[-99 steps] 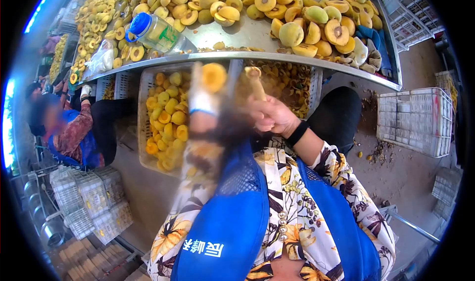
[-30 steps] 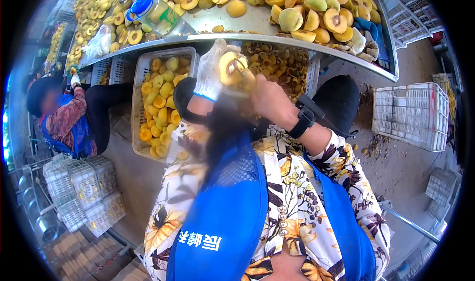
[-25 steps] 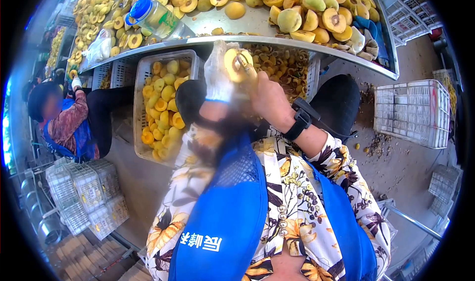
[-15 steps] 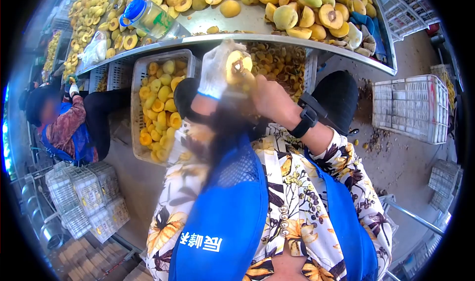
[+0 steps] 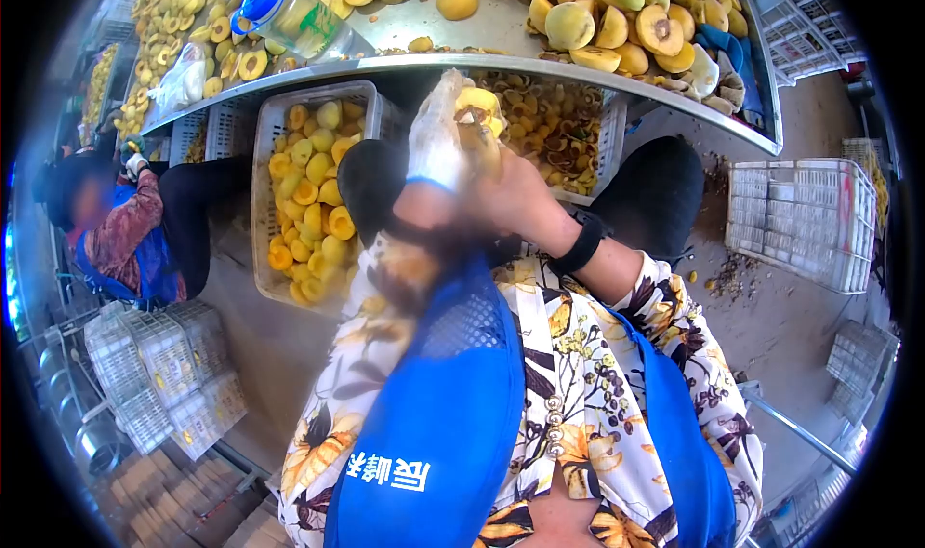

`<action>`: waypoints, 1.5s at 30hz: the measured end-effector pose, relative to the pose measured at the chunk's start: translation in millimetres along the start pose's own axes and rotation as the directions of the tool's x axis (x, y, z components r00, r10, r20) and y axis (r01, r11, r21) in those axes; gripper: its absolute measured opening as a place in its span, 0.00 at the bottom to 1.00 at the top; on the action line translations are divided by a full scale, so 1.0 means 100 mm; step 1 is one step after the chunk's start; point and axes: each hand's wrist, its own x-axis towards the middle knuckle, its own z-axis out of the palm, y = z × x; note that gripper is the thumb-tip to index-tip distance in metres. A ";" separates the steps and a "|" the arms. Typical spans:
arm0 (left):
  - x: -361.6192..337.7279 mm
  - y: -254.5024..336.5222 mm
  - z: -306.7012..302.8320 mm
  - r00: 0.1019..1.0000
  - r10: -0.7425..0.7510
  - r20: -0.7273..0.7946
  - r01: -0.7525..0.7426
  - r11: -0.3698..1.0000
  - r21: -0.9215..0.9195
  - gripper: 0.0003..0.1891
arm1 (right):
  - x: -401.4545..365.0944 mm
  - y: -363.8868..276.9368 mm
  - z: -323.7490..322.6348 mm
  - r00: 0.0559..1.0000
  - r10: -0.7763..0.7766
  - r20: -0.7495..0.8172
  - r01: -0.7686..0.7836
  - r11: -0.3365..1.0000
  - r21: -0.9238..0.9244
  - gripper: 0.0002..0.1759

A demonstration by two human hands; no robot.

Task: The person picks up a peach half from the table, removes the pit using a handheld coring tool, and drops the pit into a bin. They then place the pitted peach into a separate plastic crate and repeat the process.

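My left hand (image 5: pixel 436 135), in a white glove, is closed around a yellow peach half (image 5: pixel 479 103) just below the table's front edge. My bare right hand (image 5: pixel 523 193), with a black band at its wrist, is closed on a slim pitting tool (image 5: pixel 475 137). The tool's end is at the brown middle of the cut peach; its tip is hidden, and my fingers cover most of the handle. Underneath both hands, a crate (image 5: pixel 609 148) holds peach pieces and brown scraps. A tub (image 5: pixel 259 187) of yellow peach halves stands to the left.
The metal table (image 5: pixel 429 39) carries heaped peach halves, a blue-capped water bottle (image 5: pixel 306 26), a plastic bag (image 5: pixel 180 80) and cloths (image 5: pixel 718 71). Crates stand right (image 5: pixel 800 220) and lower left (image 5: pixel 164 370). A co-worker (image 5: pixel 130 225) sits at the left. Scraps litter the floor (image 5: pixel 742 264).
The peach half has tilted, so its cut face shows less. My right hand and the tool have shifted slightly down, and the pale tip seen earlier is hidden. The view has shifted slightly.
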 end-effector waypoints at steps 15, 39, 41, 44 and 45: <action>0.15 -0.13 -0.03 0.986 0.108 0.130 -0.143 0.940 0.309 0.12 | 0.04 0.15 -0.12 0.913 0.103 0.396 -0.313 0.799 0.514 0.04; 0.41 0.41 -2.70 0.944 0.231 0.235 0.106 -0.888 0.447 0.32 | 0.47 0.67 -0.30 0.920 0.300 0.253 -0.370 0.879 0.302 0.08; 0.51 0.49 -2.69 0.943 0.282 0.177 0.131 -0.803 0.581 0.31 | 0.46 0.67 -0.24 0.916 0.342 0.207 -0.389 0.884 0.259 0.08; 0.79 0.65 -2.85 0.912 0.391 0.122 0.198 -0.681 0.705 0.29 | 0.46 0.64 -0.16 0.909 0.357 0.213 -0.401 0.889 0.221 0.09; 0.94 0.71 -2.94 0.894 0.436 0.106 0.227 -0.642 0.732 0.28 | 0.48 0.63 -0.13 0.905 0.369 0.210 -0.412 0.884 0.220 0.09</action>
